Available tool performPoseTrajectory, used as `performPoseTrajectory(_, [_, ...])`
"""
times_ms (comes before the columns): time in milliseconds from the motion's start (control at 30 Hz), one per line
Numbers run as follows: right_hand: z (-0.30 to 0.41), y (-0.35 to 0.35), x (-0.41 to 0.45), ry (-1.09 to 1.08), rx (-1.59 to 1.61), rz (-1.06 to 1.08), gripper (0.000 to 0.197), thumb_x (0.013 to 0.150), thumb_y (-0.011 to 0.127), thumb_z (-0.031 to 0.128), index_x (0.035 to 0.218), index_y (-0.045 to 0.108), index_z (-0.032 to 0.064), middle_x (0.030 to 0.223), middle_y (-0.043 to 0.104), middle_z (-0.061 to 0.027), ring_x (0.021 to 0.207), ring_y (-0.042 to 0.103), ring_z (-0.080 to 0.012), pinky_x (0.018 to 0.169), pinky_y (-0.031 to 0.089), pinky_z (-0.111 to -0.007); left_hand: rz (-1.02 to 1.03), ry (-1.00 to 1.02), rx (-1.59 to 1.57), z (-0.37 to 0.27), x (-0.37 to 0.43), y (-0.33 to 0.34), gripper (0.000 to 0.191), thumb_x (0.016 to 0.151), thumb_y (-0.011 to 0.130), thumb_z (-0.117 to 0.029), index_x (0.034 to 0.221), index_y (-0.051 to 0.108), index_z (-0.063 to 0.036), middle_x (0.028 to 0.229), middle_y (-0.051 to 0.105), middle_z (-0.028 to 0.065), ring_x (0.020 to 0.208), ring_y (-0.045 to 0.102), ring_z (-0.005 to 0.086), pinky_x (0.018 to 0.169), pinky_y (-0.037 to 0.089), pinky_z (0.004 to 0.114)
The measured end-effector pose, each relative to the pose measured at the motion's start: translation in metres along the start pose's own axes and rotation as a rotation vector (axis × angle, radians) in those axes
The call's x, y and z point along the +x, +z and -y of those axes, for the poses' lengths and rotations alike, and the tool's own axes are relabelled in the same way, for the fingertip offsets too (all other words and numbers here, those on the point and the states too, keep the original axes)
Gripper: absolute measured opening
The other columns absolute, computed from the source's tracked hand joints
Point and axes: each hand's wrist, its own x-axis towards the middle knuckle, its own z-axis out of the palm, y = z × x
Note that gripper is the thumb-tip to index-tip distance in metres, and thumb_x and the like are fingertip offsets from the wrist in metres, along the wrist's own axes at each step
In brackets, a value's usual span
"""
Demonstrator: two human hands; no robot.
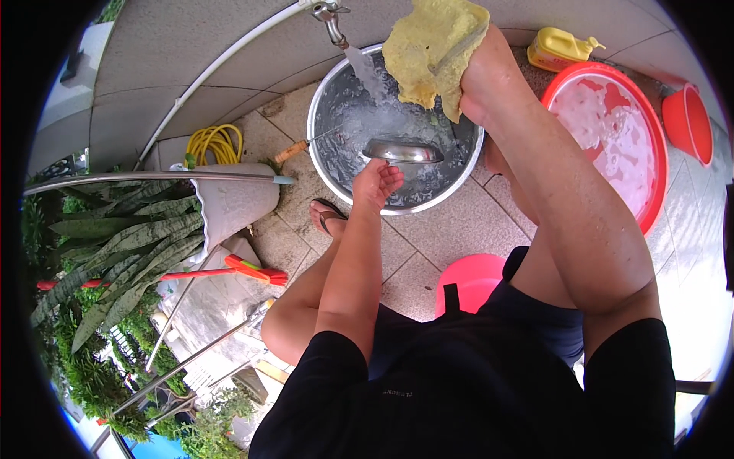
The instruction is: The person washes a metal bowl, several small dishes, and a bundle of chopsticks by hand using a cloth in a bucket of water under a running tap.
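Water runs from a metal tap point(328, 23) into a large metal basin point(395, 211) filled with rippling water. My left hand point(377, 182) is at the near rim of the basin, its fingers on the near edge of a shiny metal bowl or lid point(403, 151) that is tilted over the water. My right hand point(483, 80), raised above the basin's far right side, has a wet yellow cloth point(433, 54) draped from it; the cloth hides most of its fingers. A tool with a wooden handle point(291, 151) and a thin metal shaft leans on the basin's left rim.
To the right stand a red tub point(659, 195) of sudsy water, a yellow jug point(556, 50) and a red bucket point(688, 126). A pink plastic stool or basin point(467, 275) is between my legs. At left are a planter point(238, 195), a coiled yellow hose point(215, 144) and a red broom point(258, 271).
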Motion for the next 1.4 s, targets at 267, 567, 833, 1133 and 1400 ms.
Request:
performPoseTrajectory(267, [0.003,-0.002,0.000,-0.010,0.033,0.005,0.018,0.097,0.057,0.027,0.087,0.061,0.0130,0.069,0.058,-0.0012,0.059,0.060,-0.0161,0.050,0.049,-0.030,0.005,-0.037,-0.052,0.017,0.001,-0.012,0.018,0.088,0.061,-0.011,0.100,0.059,0.0028,0.092,0.067,0.0144,0.084,0.069,0.0308,0.077,0.061,0.043])
performPoseTrajectory(567, [0.001,-0.001,-0.003,-0.002,-0.023,0.034,0.016,0.097,0.056,0.025,0.087,0.061,0.0143,0.069,0.058,-0.0014,0.059,0.060,-0.0164,0.050,0.048,-0.030,-0.050,0.084,-0.231,0.055,0.028,-0.022,0.023,0.095,0.055,-0.006,0.115,0.051,0.0038,0.098,0.065,0.0172,0.091,0.068,0.0311,0.080,0.061,0.042])
performPoseTrajectory(833, [0.002,-0.004,-0.002,-0.022,-0.070,0.032,0.016,0.097,0.056,0.026,0.088,0.061,0.0132,0.071,0.059,-0.0017,0.061,0.061,-0.0166,0.052,0.049,-0.030,-0.006,0.136,0.000,0.027,0.028,-0.005,0.017,0.093,0.061,-0.006,0.106,0.055,0.0032,0.094,0.065,0.0161,0.086,0.069,0.0313,0.072,0.062,0.043])
performPoseTrajectory(1133, [0.005,-0.005,-0.002,0.036,-0.072,-0.057,0.021,0.098,0.054,0.030,0.089,0.062,0.0123,0.072,0.060,-0.0023,0.062,0.061,-0.0172,0.053,0.050,-0.031,-0.085,0.155,0.291,0.003,0.039,0.019,0.029,0.088,0.061,-0.002,0.113,0.052,0.0076,0.097,0.065,0.0183,0.085,0.069,0.0318,0.067,0.062,0.045])
performPoseTrajectory(1400, [0.004,-0.009,0.001,-0.001,0.013,0.000,0.017,0.098,0.055,0.027,0.089,0.060,0.0142,0.068,0.056,-0.0005,0.060,0.059,-0.0154,0.050,0.048,-0.030,-0.110,0.150,-0.063,-0.011,0.054,0.050,0.018,0.088,0.053,-0.005,0.102,0.060,0.0049,0.097,0.065,0.0156,0.086,0.067,0.0296,0.077,0.060,0.047])
